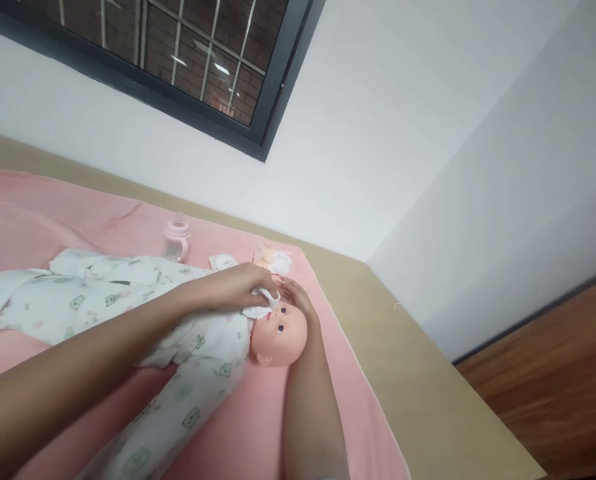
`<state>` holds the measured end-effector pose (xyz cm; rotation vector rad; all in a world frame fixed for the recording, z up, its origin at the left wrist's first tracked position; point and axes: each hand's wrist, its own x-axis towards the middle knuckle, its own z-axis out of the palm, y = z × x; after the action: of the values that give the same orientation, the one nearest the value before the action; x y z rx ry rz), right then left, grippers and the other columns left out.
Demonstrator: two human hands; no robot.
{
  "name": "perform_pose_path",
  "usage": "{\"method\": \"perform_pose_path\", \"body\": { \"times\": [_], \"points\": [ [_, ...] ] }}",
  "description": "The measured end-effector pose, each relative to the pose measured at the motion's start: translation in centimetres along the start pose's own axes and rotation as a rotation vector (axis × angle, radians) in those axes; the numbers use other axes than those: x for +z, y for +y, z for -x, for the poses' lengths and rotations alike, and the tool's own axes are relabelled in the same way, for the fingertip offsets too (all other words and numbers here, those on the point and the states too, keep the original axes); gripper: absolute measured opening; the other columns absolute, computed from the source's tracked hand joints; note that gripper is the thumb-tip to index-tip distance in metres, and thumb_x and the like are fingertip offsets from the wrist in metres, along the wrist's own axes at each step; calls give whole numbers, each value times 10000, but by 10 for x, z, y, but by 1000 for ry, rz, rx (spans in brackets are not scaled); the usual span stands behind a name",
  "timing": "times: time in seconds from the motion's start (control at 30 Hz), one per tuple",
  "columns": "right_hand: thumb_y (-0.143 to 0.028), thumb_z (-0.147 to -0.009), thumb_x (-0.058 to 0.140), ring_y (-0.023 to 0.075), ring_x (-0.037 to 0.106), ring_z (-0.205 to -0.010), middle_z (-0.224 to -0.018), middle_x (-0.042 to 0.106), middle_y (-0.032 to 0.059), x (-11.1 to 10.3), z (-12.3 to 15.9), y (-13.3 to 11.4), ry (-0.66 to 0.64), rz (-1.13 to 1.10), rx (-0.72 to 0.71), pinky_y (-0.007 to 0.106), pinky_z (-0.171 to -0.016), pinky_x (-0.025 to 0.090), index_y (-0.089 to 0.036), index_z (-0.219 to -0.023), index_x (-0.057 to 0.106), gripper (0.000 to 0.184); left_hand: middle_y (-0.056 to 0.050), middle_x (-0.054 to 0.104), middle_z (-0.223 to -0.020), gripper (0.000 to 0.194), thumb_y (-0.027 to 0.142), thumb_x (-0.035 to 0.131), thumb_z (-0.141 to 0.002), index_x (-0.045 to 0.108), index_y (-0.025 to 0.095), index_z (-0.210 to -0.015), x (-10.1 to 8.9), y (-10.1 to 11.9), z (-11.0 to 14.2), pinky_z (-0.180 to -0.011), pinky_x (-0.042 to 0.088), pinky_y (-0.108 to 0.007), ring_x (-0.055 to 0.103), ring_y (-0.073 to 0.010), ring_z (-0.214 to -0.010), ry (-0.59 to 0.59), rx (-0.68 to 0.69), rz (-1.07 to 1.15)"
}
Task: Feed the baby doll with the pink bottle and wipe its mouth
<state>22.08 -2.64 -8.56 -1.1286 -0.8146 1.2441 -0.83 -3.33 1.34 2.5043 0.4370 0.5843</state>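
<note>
A baby doll (278, 333) in a white printed outfit (198, 347) lies on its back, its bald head toward the right. My left hand (238, 285) reaches across the doll's body and pinches a white cloth (259, 303) against the area of its mouth and cheek. My right hand (301, 299) curves along the far side and top of the head, fingers stretched out and partly hidden behind it. The doll's eyes and one ear show; its chin is mostly covered by the cloth.
A pink sheet (78, 200) lies over a light wood tabletop (378, 320). A pink baby bottle (177, 239) stands behind the doll, and a small printed packet (273, 259) lies beyond its head. White walls and a dark-framed barred window (263, 133) rise behind.
</note>
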Motion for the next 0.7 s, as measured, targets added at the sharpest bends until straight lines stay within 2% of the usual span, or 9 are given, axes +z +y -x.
{"method": "perform_pose_path", "body": {
  "times": [0.23,0.7],
  "points": [
    [-332,-552,806,154,648,-793,-824,704,25,-4,-9,2,-16,-23,26,321,-882,483,-186,-878,656,387,3,651,-830,179,84,569,-787,699,166,-877,4,4,-1,-676,393,-184,606,-126,-758,-14,92,-5],
    [-327,-566,795,164,644,-830,-867,704,37,-9,-15,6,-22,-4,18,334,-878,478,-184,-902,655,391,-5,636,-858,173,86,575,-791,699,170,-878,6,3,-3,-682,398,-199,603,-135,-764,23,58,-54]
  ]
}}
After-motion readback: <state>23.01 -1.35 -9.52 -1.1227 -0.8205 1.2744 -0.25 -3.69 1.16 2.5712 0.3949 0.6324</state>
